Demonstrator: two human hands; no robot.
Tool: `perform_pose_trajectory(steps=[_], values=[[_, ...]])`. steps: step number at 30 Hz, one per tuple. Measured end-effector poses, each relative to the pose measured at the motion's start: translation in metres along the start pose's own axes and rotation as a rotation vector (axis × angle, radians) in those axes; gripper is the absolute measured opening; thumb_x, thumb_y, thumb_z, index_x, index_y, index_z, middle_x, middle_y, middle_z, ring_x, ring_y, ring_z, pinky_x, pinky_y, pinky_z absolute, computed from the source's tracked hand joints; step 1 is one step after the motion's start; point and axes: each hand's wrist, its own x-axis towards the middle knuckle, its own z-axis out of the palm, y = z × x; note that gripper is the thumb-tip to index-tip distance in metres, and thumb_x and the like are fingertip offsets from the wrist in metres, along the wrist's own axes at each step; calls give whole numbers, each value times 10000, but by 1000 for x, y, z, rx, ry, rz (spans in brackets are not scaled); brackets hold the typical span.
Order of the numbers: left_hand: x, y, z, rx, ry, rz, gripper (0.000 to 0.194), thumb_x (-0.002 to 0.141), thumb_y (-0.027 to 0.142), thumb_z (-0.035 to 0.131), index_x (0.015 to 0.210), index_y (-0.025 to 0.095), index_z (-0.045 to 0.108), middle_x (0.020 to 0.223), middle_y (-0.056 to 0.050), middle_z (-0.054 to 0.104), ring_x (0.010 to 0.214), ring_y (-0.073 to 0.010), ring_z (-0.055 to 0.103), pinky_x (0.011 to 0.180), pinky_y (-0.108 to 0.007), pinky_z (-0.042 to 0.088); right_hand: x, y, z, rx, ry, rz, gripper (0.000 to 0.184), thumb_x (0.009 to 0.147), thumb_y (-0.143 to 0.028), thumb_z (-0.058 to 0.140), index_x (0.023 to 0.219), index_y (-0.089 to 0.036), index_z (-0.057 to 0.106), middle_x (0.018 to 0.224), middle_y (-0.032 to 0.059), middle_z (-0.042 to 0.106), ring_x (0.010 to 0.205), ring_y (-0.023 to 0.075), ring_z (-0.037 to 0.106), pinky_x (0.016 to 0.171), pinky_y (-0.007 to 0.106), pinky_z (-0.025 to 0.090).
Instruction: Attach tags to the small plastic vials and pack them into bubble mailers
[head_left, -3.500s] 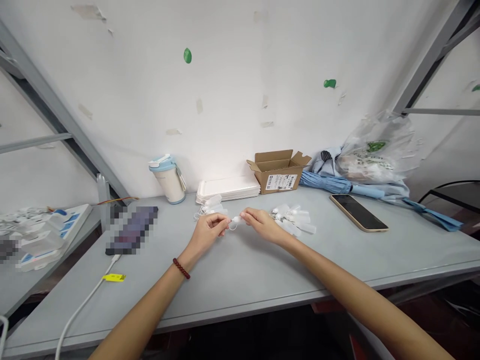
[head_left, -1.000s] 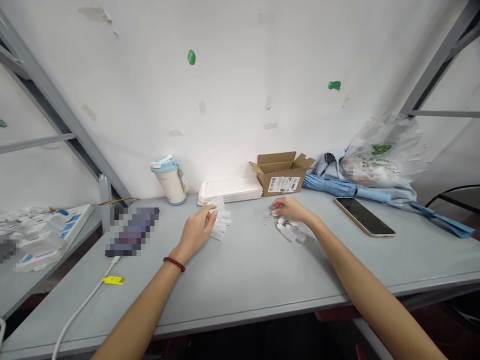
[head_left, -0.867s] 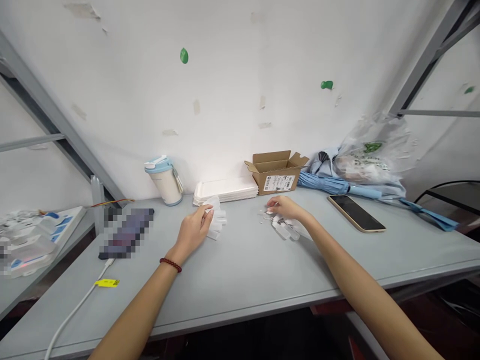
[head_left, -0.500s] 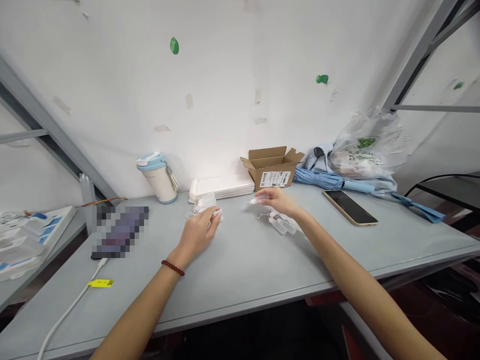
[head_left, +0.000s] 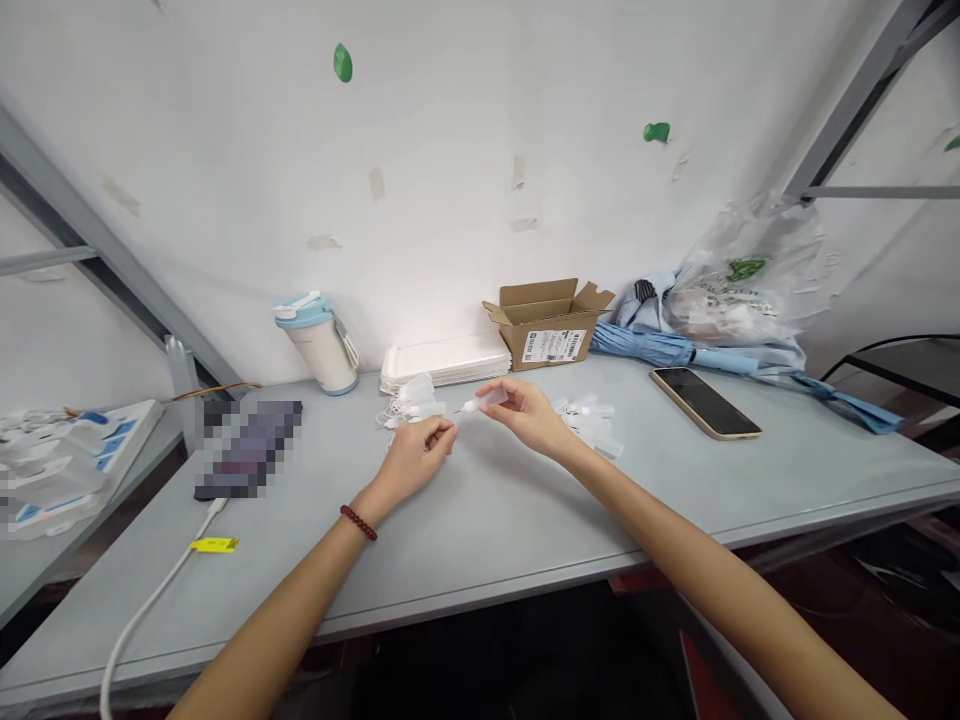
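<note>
White looped pieces point(head_left: 416, 390) lie on the desk point(head_left: 480, 530) behind our left hand point(head_left: 414, 458), whose grip looks pinched, on what we cannot tell. Our right hand point(head_left: 534, 418) pinches a translucent bottle point(head_left: 491, 398) by its body, likely keeping its thin tip free, near similar bottles point(head_left: 606, 446).

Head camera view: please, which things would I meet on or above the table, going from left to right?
Pixelated dark device, blue-lidded cup, left group of small white bottles, bottle held by the right hand, right group of bottles, light-edged phone.
</note>
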Motion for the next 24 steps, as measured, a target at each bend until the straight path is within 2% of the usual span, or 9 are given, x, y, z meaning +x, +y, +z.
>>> perform_pose_trajectory(steps=[3, 8, 11, 15, 20, 24], values=[[0, 0, 0, -16, -19, -23, 290, 850, 384, 449, 742, 174, 617, 593, 1, 591, 555, -132, 523, 569, -244, 396, 2, 2, -1, 6, 46, -9, 194, 740, -316, 602, 876, -178, 618, 791, 5, 615, 680, 115, 532, 627, 245, 418], [-1, 0, 1, -103, -29, -62, 285, 838, 405, 479, 850, 172, 641, 606, -2, 604, 550, -136, 547, 565, -246, 413, 4, 6, -2, 17, 64, -10, 203, 735, -332, 602, 873, -183, 611, 782, 7, 619, 695, 127, 541, 627, 250, 420], [-1, 1, 1, -111, 2, -90, 297, 822, 416, 497, 869, 163, 645, 594, -2, 604, 526, -136, 547, 551, -248, 415, 3, 5, -2, 11, 52, -9, 207, 738, -330, 601, 881, -181, 615, 806, 13, 628, 704, 132, 550, 645, 262, 426], [1, 2, -2, -87, 60, -157, 301, 796, 413, 514, 801, 141, 643, 567, -12, 597, 553, -150, 560, 561, -257, 418, 2, 4, -1, 2, 52, -15, 210, 744, -334, 604, 890, -183, 618, 827, 17, 636, 722, 137, 558, 668, 271, 436], [1, 1, -5, -179, -14, -210, 345, 785, 418, 531, 954, 133, 626, 577, 10, 586, 484, -119, 506, 485, -232, 386, 3, 7, 0, 29, 38, -65, 178, 741, -316, 619, 867, -189, 616, 873, 26, 639, 772, 142, 574, 716, 282, 453], [0, 3, -4, -227, -64, -187, 322, 799, 432, 519, 863, 140, 636, 595, 5, 582, 451, -92, 448, 461, -223, 371, 2, 7, 0, 31, 31, -87, 147, 746, -291, 614, 856, -193, 618, 881, 25, 636, 792, 144, 583, 735, 286, 458]])
